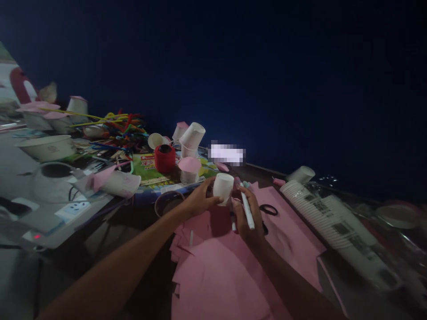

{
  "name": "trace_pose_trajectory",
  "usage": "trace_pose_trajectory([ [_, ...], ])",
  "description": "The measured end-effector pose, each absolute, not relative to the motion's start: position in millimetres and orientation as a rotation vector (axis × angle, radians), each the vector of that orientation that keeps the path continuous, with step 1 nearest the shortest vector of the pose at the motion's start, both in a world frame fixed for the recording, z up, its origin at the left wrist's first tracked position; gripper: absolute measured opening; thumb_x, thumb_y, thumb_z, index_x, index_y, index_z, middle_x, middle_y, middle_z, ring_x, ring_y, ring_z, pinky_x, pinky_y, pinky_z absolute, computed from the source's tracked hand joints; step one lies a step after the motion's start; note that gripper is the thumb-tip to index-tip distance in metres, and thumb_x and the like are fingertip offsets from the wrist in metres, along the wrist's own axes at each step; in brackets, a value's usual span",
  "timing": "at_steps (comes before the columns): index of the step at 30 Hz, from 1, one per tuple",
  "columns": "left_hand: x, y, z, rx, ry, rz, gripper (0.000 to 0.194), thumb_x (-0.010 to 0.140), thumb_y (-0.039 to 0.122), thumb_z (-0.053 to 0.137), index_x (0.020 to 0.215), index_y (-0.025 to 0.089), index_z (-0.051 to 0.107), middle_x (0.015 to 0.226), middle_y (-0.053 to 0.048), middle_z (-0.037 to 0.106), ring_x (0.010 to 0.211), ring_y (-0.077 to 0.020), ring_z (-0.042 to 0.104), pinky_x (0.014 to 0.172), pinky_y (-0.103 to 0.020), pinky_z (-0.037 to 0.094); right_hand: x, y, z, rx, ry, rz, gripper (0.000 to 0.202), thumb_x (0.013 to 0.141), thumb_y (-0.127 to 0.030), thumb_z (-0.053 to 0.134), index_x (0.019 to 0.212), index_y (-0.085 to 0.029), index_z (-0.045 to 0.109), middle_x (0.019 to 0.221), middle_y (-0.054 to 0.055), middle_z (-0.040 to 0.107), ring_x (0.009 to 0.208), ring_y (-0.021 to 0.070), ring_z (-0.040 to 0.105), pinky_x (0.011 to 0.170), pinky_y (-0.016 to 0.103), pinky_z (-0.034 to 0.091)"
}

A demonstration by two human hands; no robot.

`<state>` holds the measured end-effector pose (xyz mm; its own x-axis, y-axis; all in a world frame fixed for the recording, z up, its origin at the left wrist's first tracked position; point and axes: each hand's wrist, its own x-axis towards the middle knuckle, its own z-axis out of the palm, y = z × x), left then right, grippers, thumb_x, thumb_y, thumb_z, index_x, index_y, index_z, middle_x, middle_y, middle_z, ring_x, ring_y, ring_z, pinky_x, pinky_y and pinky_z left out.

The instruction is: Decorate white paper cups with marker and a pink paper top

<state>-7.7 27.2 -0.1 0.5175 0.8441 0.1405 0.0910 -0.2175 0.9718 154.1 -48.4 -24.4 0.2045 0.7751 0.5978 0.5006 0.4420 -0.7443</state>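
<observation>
My left hand (203, 196) is closed round a small white paper cup (223, 189), thumb across its near side. Just right of the cup, my right hand (248, 213) grips a white marker (247, 206) that slants down across the fingers. A second thin white piece shows below those fingers; what it is cannot be made out. Under both hands lie sheets of pink paper (216, 275), with cut edges along their left side. The black handles of scissors (268, 210) rest on the pink paper beside my right hand.
Behind my hands stand a red yarn roll (164, 159), a pink-topped cup (190, 171) and upturned cups (192, 138). Colourful pipe cleaners (128, 129), a white bowl (48, 148) and a power strip (50, 226) are at left. Wrapped stacked cups (320, 218) lie at right.
</observation>
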Motion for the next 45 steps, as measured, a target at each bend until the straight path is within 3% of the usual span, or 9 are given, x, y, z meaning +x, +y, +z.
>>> trace_pose_trajectory([
  [11, -9, 19, 9, 1.793, 0.753, 0.841, 0.075, 0.073, 0.019, 0.063, 0.141, 0.017, 0.034, 0.137, -0.012, 0.049, 0.124, -0.0261, 0.046, 0.106, -0.040, 0.036, 157, -47, -27, -1.222, -1.471, 0.229, 0.040, 0.087, -0.024, 0.049, 0.127, -0.019, 0.046, 0.120, 0.013, 0.057, 0.111, 0.0249, 0.056, 0.094, 0.046, 0.047],
  [17, -11, 19, 8, 1.707, 0.718, 0.764, 0.065, 0.081, 0.022, 0.052, 0.143, 0.022, 0.033, 0.141, -0.012, 0.044, 0.113, -0.0265, 0.053, 0.087, -0.040, 0.050, 159, -46, -26, -1.218, -1.438, 0.206, 0.038, 0.088, -0.024, 0.049, 0.125, -0.019, 0.048, 0.119, 0.013, 0.057, 0.114, 0.0264, 0.054, 0.096, 0.048, 0.044],
  [21, -10, 18, 11, 1.707, 0.773, 0.832, 0.065, 0.075, 0.022, 0.060, 0.138, 0.017, 0.042, 0.134, -0.013, 0.051, 0.117, -0.0272, 0.050, 0.092, -0.038, 0.047, 159, -45, -26, -1.200, -1.421, 0.231, 0.040, 0.087, -0.026, 0.050, 0.127, -0.020, 0.047, 0.120, 0.012, 0.057, 0.112, 0.0261, 0.055, 0.098, 0.049, 0.043],
  [26, -10, 23, 9, 1.611, 0.869, 0.761, 0.056, 0.077, 0.030, 0.059, 0.127, 0.007, 0.049, 0.107, -0.015, 0.064, 0.092, -0.0252, 0.061, 0.074, -0.034, 0.051, 156, -51, -15, -1.174, -1.385, 0.145, 0.031, 0.090, -0.026, 0.045, 0.120, -0.021, 0.052, 0.112, 0.010, 0.060, 0.109, 0.0246, 0.057, 0.094, 0.047, 0.045],
  [34, -13, 32, 0, 1.556, 0.802, 0.786, 0.063, 0.075, 0.044, 0.064, 0.124, 0.006, 0.050, 0.107, -0.015, 0.063, 0.077, -0.0195, 0.061, 0.059, -0.026, 0.047, 152, -62, 0, -0.937, -1.614, -0.023, 0.026, 0.089, -0.020, 0.044, 0.111, -0.021, 0.058, 0.101, 0.008, 0.062, 0.098, 0.0234, 0.059, 0.087, 0.046, 0.049],
  [39, -13, 33, 2, 1.607, 0.786, 0.789, 0.061, 0.073, 0.044, 0.066, 0.120, 0.007, 0.056, 0.104, -0.014, 0.065, 0.084, -0.0219, 0.061, 0.068, -0.028, 0.048, 153, -62, 3, -0.920, -1.633, -0.022, 0.023, 0.087, -0.013, 0.046, 0.104, -0.020, 0.059, 0.092, 0.007, 0.064, 0.093, 0.0219, 0.062, 0.082, 0.042, 0.052],
  [45, -12, 36, -4, 1.590, 0.775, 0.812, 0.066, 0.070, 0.046, 0.068, 0.123, 0.009, 0.054, 0.105, -0.013, 0.064, 0.090, -0.0240, 0.060, 0.072, -0.030, 0.049, 154, -63, -1, -1.041, -1.608, 0.036, 0.026, 0.088, -0.018, 0.045, 0.111, -0.020, 0.057, 0.103, 0.009, 0.063, 0.101, 0.0244, 0.060, 0.087, 0.044, 0.051],
])
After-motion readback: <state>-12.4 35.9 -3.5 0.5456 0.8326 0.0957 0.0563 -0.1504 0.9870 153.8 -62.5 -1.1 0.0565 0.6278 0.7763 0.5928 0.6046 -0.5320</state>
